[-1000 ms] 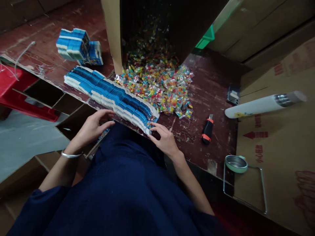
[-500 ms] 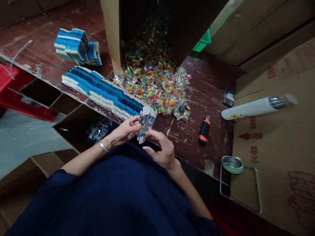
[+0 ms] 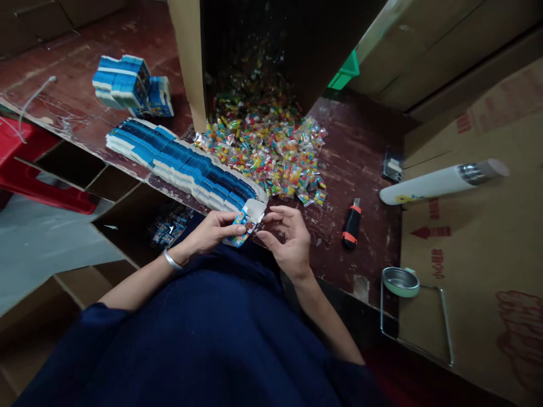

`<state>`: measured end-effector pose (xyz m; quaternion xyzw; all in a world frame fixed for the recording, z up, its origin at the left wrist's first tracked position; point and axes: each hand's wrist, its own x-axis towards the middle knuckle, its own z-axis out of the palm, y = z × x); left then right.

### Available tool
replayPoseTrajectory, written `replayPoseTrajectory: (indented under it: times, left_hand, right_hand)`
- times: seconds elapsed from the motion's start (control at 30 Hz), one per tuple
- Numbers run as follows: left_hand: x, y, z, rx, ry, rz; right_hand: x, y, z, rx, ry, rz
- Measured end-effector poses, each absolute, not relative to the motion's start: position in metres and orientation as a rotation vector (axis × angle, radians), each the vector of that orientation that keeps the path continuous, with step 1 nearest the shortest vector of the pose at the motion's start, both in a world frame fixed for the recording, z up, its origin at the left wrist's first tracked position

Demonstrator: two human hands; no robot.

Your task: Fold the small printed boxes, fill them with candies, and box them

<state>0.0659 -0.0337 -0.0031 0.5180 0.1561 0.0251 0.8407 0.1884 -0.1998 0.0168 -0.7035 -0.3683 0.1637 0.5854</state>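
Observation:
My left hand [image 3: 216, 230], with a silver bangle at the wrist, grips a small blue printed carton [image 3: 241, 232] between thumb and fingers. The carton's white end flap stands up at its far end. My right hand [image 3: 289, 237] is just right of the carton, fingers curved and thumb apart, with nothing visible in it; whether a fingertip touches the carton I cannot tell. Beyond the hands lies a long row of flat blue-and-white cartons [image 3: 182, 164]. Behind that row, small clear bags of colourful candy [image 3: 271, 152] spill from a dark box opening.
Banded carton stacks [image 3: 123, 82] sit at the far left of the red-brown table [image 3: 339, 164]. To the right lie a box cutter [image 3: 352, 226], a white bottle [image 3: 428, 185] and a small metal-lined bowl [image 3: 400, 281]. An open cardboard box [image 3: 121, 215] with filled packs stands below the table edge.
The carton has tilted over in my left hand, its white flap end now turned up and right. My right hand has moved slightly right and up, its fingers away from the carton's face.

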Motion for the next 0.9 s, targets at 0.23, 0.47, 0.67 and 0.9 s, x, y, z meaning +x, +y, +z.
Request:
replayPoseTrajectory:
  times: [0.23,0.47,0.67,0.9]
  left_hand:
    - [0.073,-0.057,-0.013,1.079,0.474,0.418]
    - [0.064,-0.057,-0.013,1.326,0.397,0.540]
    - [0.063,-0.047,-0.008,1.302,0.295,0.293]
    - [0.065,-0.045,-0.003,1.282,0.401,0.409]
  right_hand:
    - [0.169,-0.187,-0.008,-1.660,-0.668,0.336]
    - [0.170,-0.177,-0.020,-1.625,-0.733,0.116]
    - [0.179,-0.177,-0.020,-1.612,-0.894,0.044]
    - [0.181,-0.169,-0.011,-1.384,-0.722,0.282]
